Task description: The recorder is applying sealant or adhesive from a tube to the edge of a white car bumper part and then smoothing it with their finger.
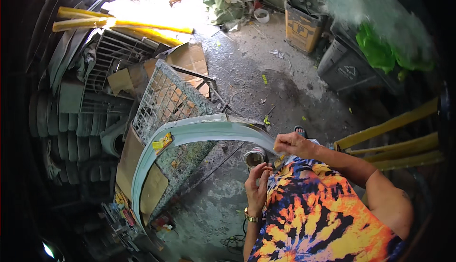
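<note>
A long, curved, pale blue-green panel (pixel 190 133) arcs from the lower left to just in front of me. Its right end reaches my right hand (pixel 292 144), whose fingers are curled closed; whatever they hold is hidden. My left hand (pixel 256 186), a gold watch at the wrist, is closer to my body with fingers bent together, and I cannot make out anything in them. Just beyond the left fingertips is a round open can (pixel 254 157) with brownish contents. A small yellow packet (pixel 162 143) lies on the panel's left part.
A dirty wire rack (pixel 164 91) with cardboard stands under the panel. Yellow bars (pixel 114 23) lie at the far left, and more yellow bars (pixel 394 143) are at right. A battery-like box (pixel 304 22) and dark bin (pixel 346 60) stand far right. Cables (pixel 232 242) lie on the floor.
</note>
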A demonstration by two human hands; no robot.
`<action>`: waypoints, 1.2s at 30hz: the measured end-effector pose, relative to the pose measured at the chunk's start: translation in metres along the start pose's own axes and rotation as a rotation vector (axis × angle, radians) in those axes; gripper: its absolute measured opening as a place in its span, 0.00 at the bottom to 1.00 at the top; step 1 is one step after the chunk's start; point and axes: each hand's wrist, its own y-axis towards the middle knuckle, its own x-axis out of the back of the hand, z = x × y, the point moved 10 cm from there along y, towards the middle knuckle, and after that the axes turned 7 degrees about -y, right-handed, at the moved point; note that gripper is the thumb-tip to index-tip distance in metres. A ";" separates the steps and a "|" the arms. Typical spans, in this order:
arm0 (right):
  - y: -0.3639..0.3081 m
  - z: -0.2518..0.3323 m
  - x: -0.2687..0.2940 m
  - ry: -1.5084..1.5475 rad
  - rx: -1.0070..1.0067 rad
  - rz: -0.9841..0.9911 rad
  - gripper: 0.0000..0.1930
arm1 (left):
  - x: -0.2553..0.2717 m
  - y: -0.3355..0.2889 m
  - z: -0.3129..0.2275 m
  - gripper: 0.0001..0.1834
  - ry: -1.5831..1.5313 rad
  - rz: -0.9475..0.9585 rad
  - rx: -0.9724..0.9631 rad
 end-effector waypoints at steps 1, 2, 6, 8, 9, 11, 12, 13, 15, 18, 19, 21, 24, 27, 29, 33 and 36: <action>0.002 -0.002 -0.002 -0.006 0.007 0.020 0.11 | -0.003 0.004 -0.006 0.13 -0.004 -0.022 -0.005; 0.006 -0.005 -0.006 0.023 0.013 0.062 0.10 | -0.006 0.008 -0.019 0.13 0.085 -0.048 -0.055; 0.013 -0.018 -0.037 0.128 -0.188 0.316 0.10 | 0.000 0.003 -0.031 0.19 0.180 -0.154 -0.095; 0.013 -0.025 -0.052 0.252 -0.267 0.367 0.12 | 0.002 0.002 -0.032 0.25 0.154 -0.194 -0.103; 0.015 -0.018 -0.059 0.229 -0.275 0.388 0.12 | 0.005 0.001 -0.032 0.25 0.134 -0.219 -0.104; 0.024 0.008 -0.063 0.251 -0.163 0.356 0.17 | 0.013 -0.001 -0.037 0.24 0.154 -0.286 -0.127; 0.025 0.006 -0.067 0.227 -0.185 0.381 0.20 | 0.018 -0.001 -0.039 0.20 0.113 -0.304 -0.099; 0.028 0.007 -0.067 0.202 -0.194 0.391 0.20 | 0.023 -0.001 -0.035 0.20 0.088 -0.318 -0.103; 0.030 0.005 -0.070 0.152 -0.253 0.443 0.20 | 0.024 0.003 -0.034 0.16 0.078 -0.261 -0.177; 0.035 0.008 -0.075 0.071 -0.265 0.446 0.21 | 0.036 0.013 -0.033 0.11 0.001 -0.288 -0.187; 0.038 0.009 -0.075 0.049 -0.256 0.454 0.21 | 0.040 0.017 -0.029 0.11 -0.048 -0.313 -0.177; 0.045 0.004 -0.071 0.025 -0.296 0.449 0.19 | 0.043 0.026 -0.022 0.10 -0.055 -0.273 -0.200; 0.064 0.001 -0.057 0.020 -0.308 0.402 0.12 | 0.045 0.038 -0.023 0.10 0.004 -0.272 -0.255; 0.081 -0.016 -0.060 0.174 -0.383 0.476 0.11 | 0.054 0.048 -0.005 0.10 0.035 -0.343 -0.201; 0.092 -0.034 -0.066 0.209 -0.456 0.582 0.12 | 0.059 0.052 0.003 0.11 0.050 -0.387 -0.155; 0.116 -0.049 -0.081 0.385 -0.655 0.814 0.13 | 0.061 0.063 0.019 0.11 0.093 -0.557 -0.006; 0.117 -0.065 -0.089 0.456 -0.766 0.956 0.11 | 0.059 0.067 0.022 0.09 0.200 -0.655 0.049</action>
